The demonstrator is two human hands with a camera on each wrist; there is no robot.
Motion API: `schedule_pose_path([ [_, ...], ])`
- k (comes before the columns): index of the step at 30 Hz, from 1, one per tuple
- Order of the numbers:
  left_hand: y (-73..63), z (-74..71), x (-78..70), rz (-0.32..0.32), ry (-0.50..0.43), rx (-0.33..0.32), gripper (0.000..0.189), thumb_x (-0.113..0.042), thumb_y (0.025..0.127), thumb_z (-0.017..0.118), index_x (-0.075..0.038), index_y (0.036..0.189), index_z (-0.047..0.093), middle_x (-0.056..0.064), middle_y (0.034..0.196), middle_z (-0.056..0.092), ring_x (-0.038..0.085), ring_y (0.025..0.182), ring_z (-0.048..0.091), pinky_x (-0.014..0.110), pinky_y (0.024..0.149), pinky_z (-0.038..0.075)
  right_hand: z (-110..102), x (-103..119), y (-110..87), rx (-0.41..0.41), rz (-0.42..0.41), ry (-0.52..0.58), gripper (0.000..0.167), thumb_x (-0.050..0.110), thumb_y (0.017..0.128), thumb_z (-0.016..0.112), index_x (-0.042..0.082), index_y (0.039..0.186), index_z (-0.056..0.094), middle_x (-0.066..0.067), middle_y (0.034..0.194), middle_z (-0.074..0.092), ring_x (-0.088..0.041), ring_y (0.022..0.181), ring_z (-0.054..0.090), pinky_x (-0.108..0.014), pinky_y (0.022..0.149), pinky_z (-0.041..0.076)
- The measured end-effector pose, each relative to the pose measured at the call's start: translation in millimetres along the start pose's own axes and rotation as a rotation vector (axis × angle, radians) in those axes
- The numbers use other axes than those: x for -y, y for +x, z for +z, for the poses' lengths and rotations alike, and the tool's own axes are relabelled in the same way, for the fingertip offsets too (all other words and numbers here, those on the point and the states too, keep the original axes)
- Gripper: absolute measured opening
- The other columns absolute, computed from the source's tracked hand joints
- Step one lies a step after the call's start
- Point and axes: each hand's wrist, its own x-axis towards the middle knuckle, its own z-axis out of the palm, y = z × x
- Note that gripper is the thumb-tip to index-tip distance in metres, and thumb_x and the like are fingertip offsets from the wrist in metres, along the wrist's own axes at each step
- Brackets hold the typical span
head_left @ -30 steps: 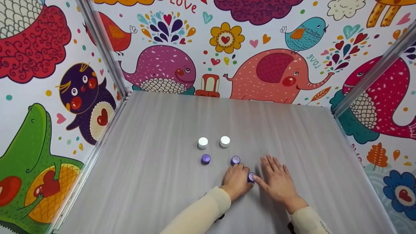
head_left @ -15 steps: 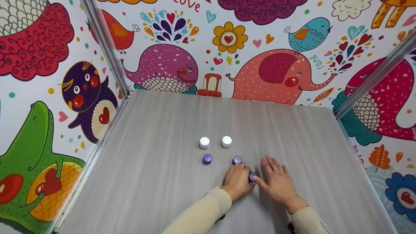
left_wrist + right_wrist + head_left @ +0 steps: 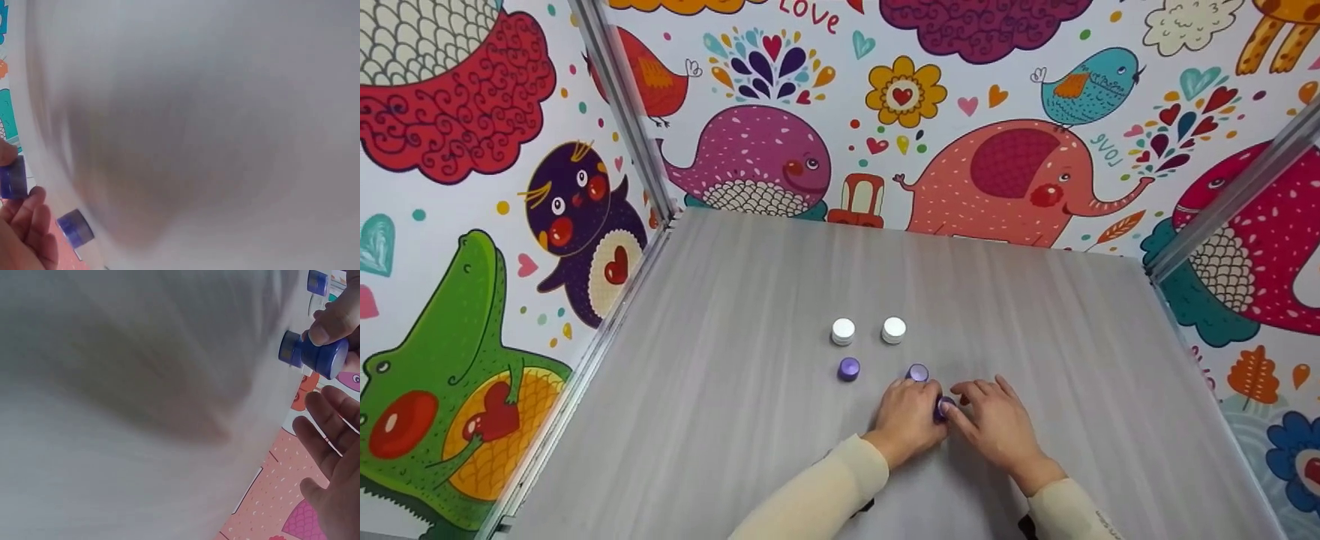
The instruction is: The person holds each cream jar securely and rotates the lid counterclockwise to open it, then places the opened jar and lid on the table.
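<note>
- With the left hand [image 3: 909,416], gripping a small purple cylinder [image 3: 325,359] between thumb and fingers; hiding whether its base is touching the table.
- Turning its flat top up toward the head camera, probably steadying it against the other hand's thumb.
- With the right hand [image 3: 997,431], seemingly touching that top with only the thumb; leaving the other fingers apart, loosely bent and clasping nothing.
- Leaving a second purple cylinder [image 3: 917,371] on the streaked grey table [image 3: 735,360], just beyond the left knuckles, and a third purple cylinder [image 3: 849,369] farther left.
- Spacing a left white cylinder [image 3: 844,331] and a right white cylinder [image 3: 894,330] side by side beyond the purple pieces, perhaps saving working room for the hands.
- Compared with a second ago, bending the right fingers in toward the gripped cylinder instead of stretching them straight.
- Keeping the left grip and the four loose cylinders' arrangement much the same.
</note>
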Motion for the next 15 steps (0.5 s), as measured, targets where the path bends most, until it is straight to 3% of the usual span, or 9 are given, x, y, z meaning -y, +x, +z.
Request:
schedule_pose_path([
  [6, -4.4, -3.9, 2.3, 0.049, 0.027, -0.057, 0.035, -0.045, 0.074, 0.079, -0.018, 0.089, 0.062, -0.007, 0.077, 0.060, 0.014, 0.074, 0.057, 0.029, 0.069, 0.042, 2.1, 3.5, 0.8, 0.008, -0.001, 0.036, 0.024, 0.030, 0.086, 0.078, 0.011, 0.097, 0.070, 0.001, 0.085, 0.067, -0.020, 0.085, 0.065, -0.061, 0.104, 0.034],
  [15, -9.9, -6.6, 9.7, 0.069, 0.032, -0.066, 0.034, -0.042, 0.073, 0.080, -0.017, 0.090, 0.063, -0.005, 0.081, 0.061, 0.016, 0.076, 0.058, 0.031, 0.067, 0.042, 5.8, 10.4, 7.2, 0.062, 0.028, 0.137, 0.016, 0.024, 0.082, 0.080, 0.014, 0.088, 0.069, 0.004, 0.082, 0.069, -0.017, 0.081, 0.066, -0.061, 0.103, 0.035],
])
